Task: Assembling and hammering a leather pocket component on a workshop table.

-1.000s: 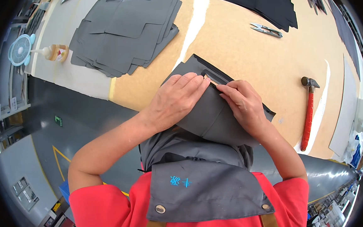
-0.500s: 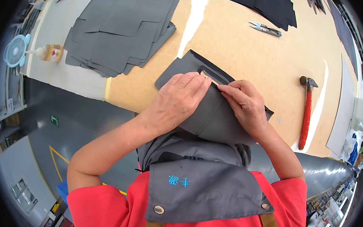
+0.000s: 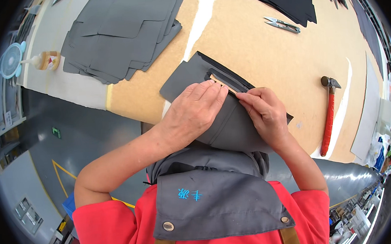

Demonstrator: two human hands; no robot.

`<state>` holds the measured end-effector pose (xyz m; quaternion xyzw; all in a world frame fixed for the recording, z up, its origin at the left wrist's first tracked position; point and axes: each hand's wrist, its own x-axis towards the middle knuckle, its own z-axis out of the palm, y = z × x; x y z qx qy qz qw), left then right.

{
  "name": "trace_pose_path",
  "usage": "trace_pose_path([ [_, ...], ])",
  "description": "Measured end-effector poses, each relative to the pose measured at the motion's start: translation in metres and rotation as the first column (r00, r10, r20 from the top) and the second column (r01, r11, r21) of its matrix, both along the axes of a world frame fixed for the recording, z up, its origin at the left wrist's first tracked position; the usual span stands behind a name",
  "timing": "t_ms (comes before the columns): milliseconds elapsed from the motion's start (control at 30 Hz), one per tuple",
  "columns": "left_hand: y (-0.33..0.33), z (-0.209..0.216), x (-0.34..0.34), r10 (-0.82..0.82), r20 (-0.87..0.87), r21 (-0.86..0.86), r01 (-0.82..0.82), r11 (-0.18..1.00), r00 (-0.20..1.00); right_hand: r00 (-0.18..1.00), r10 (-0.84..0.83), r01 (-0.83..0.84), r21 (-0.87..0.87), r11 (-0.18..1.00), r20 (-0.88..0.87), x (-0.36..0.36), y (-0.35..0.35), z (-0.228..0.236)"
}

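A dark grey leather-like panel (image 3: 177,78) lies at the table's near edge, its near part hanging over toward my lap. Toward its far side runs a long slot (image 3: 222,82) with black edging, and a tan colour shows through it. My left hand (image 3: 194,108) has its fingers bunched together on the slot's near edge. At the slot's right end my right hand (image 3: 265,113) pinches the edging between thumb and forefinger. The fingertips partly hide the edge they hold.
Stacked grey panels (image 3: 118,37) lie at the far left, black panels (image 3: 282,2) at the far right. Thread snips (image 3: 282,25) and a red-handled hammer (image 3: 328,118) rest on the right. A bottle (image 3: 48,60) of amber liquid stands near a light-blue fan (image 3: 11,60).
My left fingers have drawn slightly toward me, so more of the slot shows. The right hand keeps its pinch. The whole view has shifted a little.
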<state>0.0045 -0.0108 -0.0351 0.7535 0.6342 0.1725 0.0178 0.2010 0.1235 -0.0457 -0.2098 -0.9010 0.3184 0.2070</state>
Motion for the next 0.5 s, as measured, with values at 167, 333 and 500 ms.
trace_pose_path([
  [167,-0.001,0.007,0.001,-0.021,0.024,-0.031,0.022,0.999,0.999,0.993,0.121,-0.121,0.306,0.944,0.019,0.002,0.000,0.002],
  [333,-0.001,0.002,0.009,-0.036,-0.008,-0.019,0.036,0.999,0.999,0.995,0.099,-0.094,0.242,0.966,-0.011,0.000,0.001,-0.001],
  [500,-0.003,0.002,0.015,-0.019,-0.011,-0.027,0.018,0.999,1.000,0.997,-0.032,0.037,0.073,0.997,-0.066,0.008,-0.004,-0.002],
])
